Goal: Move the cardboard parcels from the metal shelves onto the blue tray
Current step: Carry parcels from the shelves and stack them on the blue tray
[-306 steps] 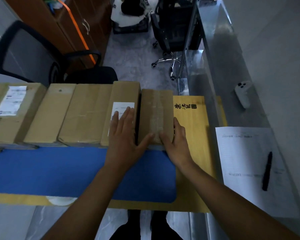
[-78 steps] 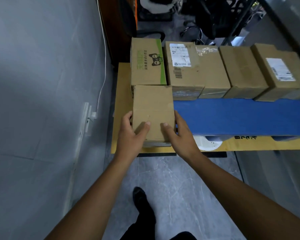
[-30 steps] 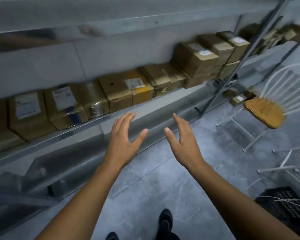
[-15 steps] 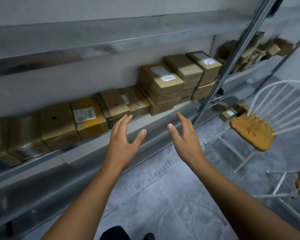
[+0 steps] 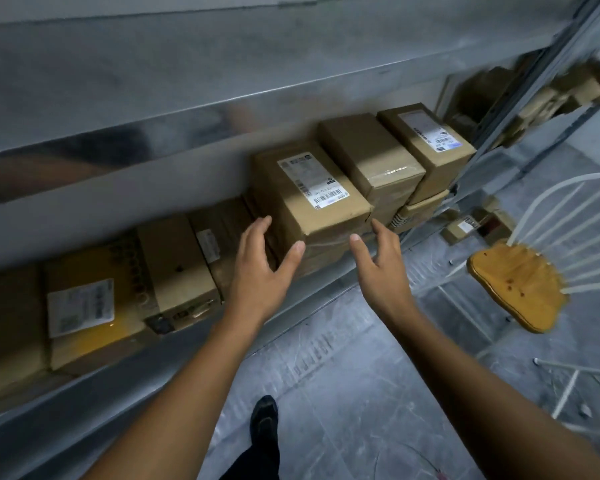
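My left hand point(image 5: 260, 271) and right hand point(image 5: 381, 261), both spread and empty, flank the labelled parcel point(image 5: 312, 188), whose long axis runs back into the shelf point(image 5: 118, 188).

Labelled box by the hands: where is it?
Head view, centre: labelled box on the shelf, atop a lower box, left of the plain box, its near end between left hand and right hand.

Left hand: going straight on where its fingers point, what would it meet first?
Likely the left side face of the labelled parcel; the left hand is open, its fingers close beside it. Depth is unclear.
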Demonstrator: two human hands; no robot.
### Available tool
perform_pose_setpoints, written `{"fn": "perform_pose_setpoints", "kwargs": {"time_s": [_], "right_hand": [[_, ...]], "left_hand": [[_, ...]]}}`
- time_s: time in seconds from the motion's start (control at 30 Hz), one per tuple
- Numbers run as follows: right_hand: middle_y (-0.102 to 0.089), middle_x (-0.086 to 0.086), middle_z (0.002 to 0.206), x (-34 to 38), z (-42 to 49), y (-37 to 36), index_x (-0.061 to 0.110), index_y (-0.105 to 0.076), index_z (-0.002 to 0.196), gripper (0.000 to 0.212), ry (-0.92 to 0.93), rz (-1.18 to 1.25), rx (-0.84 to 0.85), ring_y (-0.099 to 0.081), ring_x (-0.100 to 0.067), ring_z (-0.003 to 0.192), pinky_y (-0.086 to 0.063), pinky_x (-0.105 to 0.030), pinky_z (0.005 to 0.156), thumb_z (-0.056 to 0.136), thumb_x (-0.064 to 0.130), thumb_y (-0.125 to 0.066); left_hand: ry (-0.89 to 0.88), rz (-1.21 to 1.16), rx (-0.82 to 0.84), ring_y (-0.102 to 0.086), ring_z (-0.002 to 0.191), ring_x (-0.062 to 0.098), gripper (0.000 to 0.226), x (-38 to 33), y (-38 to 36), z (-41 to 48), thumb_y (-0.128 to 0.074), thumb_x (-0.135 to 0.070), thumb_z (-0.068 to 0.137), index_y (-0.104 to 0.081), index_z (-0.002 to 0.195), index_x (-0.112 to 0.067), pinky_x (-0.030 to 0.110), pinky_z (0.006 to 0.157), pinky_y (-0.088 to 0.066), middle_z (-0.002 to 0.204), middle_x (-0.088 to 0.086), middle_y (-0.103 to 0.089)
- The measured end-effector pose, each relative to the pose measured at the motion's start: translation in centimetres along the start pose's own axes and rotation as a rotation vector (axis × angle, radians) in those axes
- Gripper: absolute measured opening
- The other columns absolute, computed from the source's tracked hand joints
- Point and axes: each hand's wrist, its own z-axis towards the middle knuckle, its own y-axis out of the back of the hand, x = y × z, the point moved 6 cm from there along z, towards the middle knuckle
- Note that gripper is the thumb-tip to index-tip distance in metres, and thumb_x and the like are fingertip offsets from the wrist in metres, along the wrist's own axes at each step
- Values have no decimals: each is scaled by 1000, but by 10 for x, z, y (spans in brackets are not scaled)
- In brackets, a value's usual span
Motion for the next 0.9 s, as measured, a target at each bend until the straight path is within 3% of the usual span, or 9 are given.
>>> {"fn": "perform_pose_setpoints", "kwargs": {"time_s": [0.13,0.33,0.47,0.57,0.63,0.73,0.8,0.9], "right_hand": [[-37,4,159,-2,31,-6,20,-33,158,69,-22,14,-21,-39,-7,141,-40,-39,116,102,54,-52],[-44,4,154,-6,43,-12,20,-31,156,70,-40,103,-28,-43,-7,140,-43,-40,114,99,51,-56],[-46,4,145,-6,54,-8,23,-37,150,68,-24,144,-5,-51,-8,129,-48,-29,102,94,58,-54],[-46,5,132,-4,55,-6,29,-45,135,55,15,188,36,-54,-10,119,-47,-27,98,91,61,-53],[-45,5,125,-6,51,-3,29,-47,125,49,43,200,76,-54,-8,110,-45,-20,93,90,63,-52],[-44,5,112,-4,44,8,26,-46,109,49,95,193,144,-48,-2,97,-37,-6,81,89,70,-49],[-43,4,103,-1,36,14,24,-44,97,54,139,170,198,-44,-3,91,-35,-8,76,86,76,-48],[-42,3,97,4,18,17,21,-39,90,59,188,187,282,-44,-13,87,-42,-23,76,82,76,-58]], "left_hand": [[47,-39,23,-28,132,-3,89,6,-26,34,-50,-84,82,-21,155,-43,6,87,-22,163,-7,-28],[100,-107,-56,-26,130,-13,95,7,-45,43,-45,-89,80,-16,157,-41,1,91,-20,165,-4,-26],[110,-118,-119,-34,146,9,92,5,-51,44,-48,-83,84,-18,158,-36,18,105,-27,165,-2,-31],[125,-161,-187,-42,143,12,94,-1,-56,36,-49,-78,86,-18,160,-28,27,109,-35,161,-2,-38],[142,-200,-245,-49,134,1,95,-9,-59,22,-51,-77,86,-18,160,-28,17,103,-39,153,-10,-46],[114,-243,-359,-48,120,-21,88,-24,-59,-11,-54,-72,89,-21,158,-29,-2,88,-37,133,-44,-47],[100,-268,-431,-48,121,-21,81,-32,-56,-36,-58,-67,91,-25,154,-30,-1,88,-39,127,-54,-44],[91,-282,-537,-54,122,-13,79,-41,-49,-74,-64,-61,92,-26,153,-29,6,88,-47,130,-49,-48]]}}
